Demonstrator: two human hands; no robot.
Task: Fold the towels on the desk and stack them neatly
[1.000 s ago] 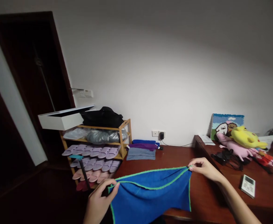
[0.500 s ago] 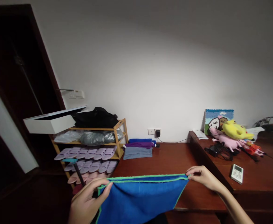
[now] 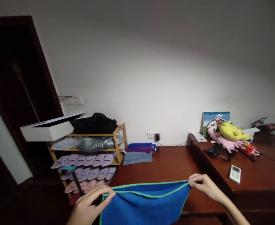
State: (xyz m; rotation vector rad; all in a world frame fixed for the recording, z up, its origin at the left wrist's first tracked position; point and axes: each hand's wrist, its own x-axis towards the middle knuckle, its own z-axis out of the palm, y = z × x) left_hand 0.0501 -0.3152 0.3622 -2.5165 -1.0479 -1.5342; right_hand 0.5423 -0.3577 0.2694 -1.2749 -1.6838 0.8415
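A blue cloth with bright green edging hangs between my two hands, doubled so that two green edges run along its top. My left hand pinches the top left corner between thumb and fingers. At the top right corner, my right hand has thumb and fingers closed on the edging. The front layer sags a little, leaving a gap between the layers. The lower part of the cloth runs out of view. Beyond it, folded cloths in grey, purple and blue lie on the brown table.
A wooden rack at left holds rows of slippers, a black bag and a white box. On the raised desk at right lie plush toys, cables and a white remote. A plug sits in the wall.
The cloth's front edge sags more, so the gap between its layers is wider. My hands still grip the same corners. The view has tilted slightly upward.
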